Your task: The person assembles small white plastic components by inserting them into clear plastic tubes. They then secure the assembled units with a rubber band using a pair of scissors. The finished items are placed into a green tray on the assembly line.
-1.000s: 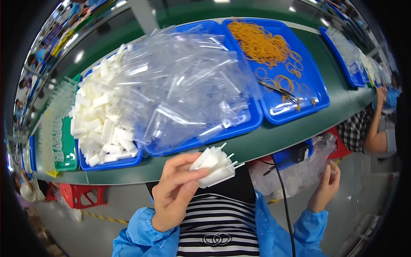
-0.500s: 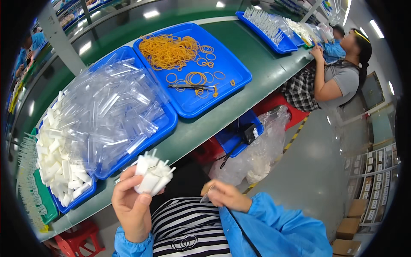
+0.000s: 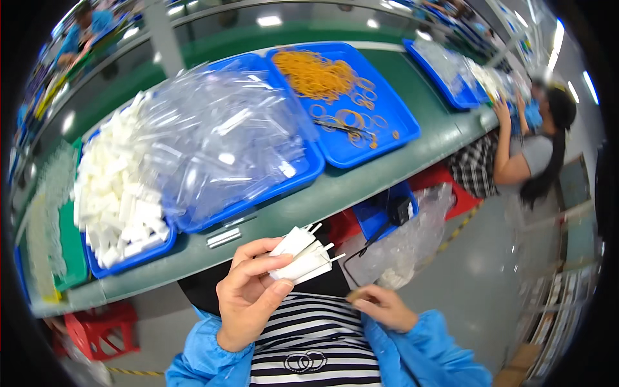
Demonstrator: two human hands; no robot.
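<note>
Closest in, at 6 o'clock: striped black-and-white shirt (image 3: 309, 348), blue sleeves either side. L hand (image 3: 248, 300) is raised w/ fingers curled round a bundle of white plastic pieces (image 3: 302, 257), thin pins sticking out toward 2 o'clock; thumb pressed on the bundle's lower edge, grip closed. R hand (image 3: 380, 306) at approx 5 o'clock, low by the waist, fingers bent together and pinched on something small and tan at the tips; can't tell what it is.

Just beyond the hands, green bench edge (image 3: 309, 203) runs across the middle. Under it at 3 o'clock, a clear plastic bag (image 3: 412, 242) hangs beside a small blue bin (image 3: 380, 216).

On the bench at 9 o'clock: blue tray (image 3: 129, 255) heaped w/ white plastic parts (image 3: 116, 193). Next to it, center, another blue tray (image 3: 303, 168) covered by a pile of clear bags (image 3: 219, 142). At 1 o'clock, a third blue tray (image 3: 387, 135) w/ orange rubber bands (image 3: 322, 74) piled at its far end, some loose nearer.

Farthest, 2–3 o'clock: another person (image 3: 529, 148) seated at the bench, hands on the table edge.
</note>
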